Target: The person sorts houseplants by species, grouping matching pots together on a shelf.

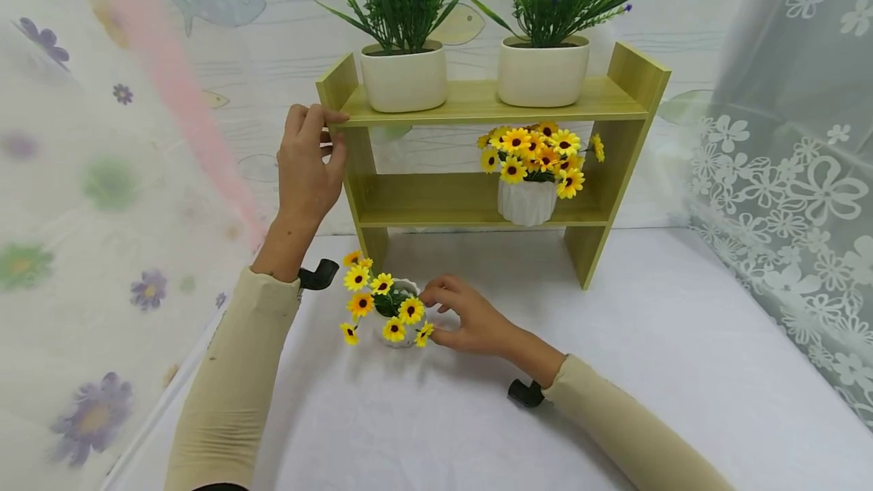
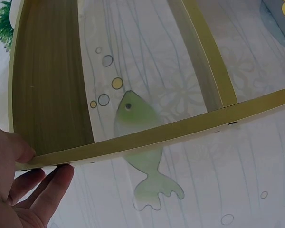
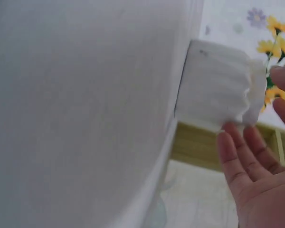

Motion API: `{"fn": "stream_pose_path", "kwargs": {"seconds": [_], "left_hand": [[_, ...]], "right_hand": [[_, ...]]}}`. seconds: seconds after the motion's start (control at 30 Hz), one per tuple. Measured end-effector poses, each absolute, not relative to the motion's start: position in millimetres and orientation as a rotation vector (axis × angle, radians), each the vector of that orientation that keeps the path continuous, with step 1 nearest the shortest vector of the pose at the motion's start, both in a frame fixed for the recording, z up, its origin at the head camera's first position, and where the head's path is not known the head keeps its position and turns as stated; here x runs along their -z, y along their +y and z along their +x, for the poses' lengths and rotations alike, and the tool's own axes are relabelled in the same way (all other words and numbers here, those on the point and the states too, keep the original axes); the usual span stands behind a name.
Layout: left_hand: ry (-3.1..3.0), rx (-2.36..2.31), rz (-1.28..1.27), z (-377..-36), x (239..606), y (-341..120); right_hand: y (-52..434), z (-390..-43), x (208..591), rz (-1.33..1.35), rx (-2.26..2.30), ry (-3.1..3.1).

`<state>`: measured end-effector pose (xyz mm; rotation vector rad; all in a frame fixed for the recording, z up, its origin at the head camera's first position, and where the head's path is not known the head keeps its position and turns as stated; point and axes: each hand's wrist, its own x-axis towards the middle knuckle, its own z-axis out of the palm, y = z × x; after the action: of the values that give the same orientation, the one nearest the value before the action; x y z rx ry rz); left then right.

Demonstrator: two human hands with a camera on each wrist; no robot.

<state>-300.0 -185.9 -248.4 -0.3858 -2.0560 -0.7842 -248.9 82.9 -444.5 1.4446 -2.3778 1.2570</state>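
Note:
My left hand (image 1: 310,161) pinches the top left corner of a wooden two-tier shelf (image 1: 491,201). In the left wrist view, the thumb of the left hand (image 2: 23,190) lies on one side of the shelf's edge (image 2: 147,134) and the fingers on the other. On the white cloth in front of the shelf stands a small white fluted pot (image 3: 218,83) with yellow artificial daisies (image 1: 361,304). My right hand (image 1: 477,318) is at this pot's right side, its fairly straight fingers (image 3: 235,156) right at the pot wall and the thumb close to the rim.
Two cream oval planters (image 1: 404,78) with purple-flowered grass stand on the top board. Another fluted white pot (image 1: 527,201) with yellow daisies sits on the lower board, right side. A printed curtain (image 1: 89,248) hangs at left, a lace curtain (image 1: 791,188) at right.

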Motion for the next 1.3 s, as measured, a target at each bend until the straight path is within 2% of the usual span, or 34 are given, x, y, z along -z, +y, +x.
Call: {"fn": "stream_pose_path", "kwargs": {"seconds": [0.5,0.83,1.3], "left_hand": [[-2.053,0.783,-0.383,-301,249,-186],[-2.055,0.786,-0.384,-300,250,-186],[-2.050,0.783,-0.385,-301,250,-186]], "right_hand": [[53,-222,437,1.181,-0.995,-2.625],[33,-218,434,0.927,-0.908,-2.666],[41,-236,438,1.110,-1.029,-2.538]]}}
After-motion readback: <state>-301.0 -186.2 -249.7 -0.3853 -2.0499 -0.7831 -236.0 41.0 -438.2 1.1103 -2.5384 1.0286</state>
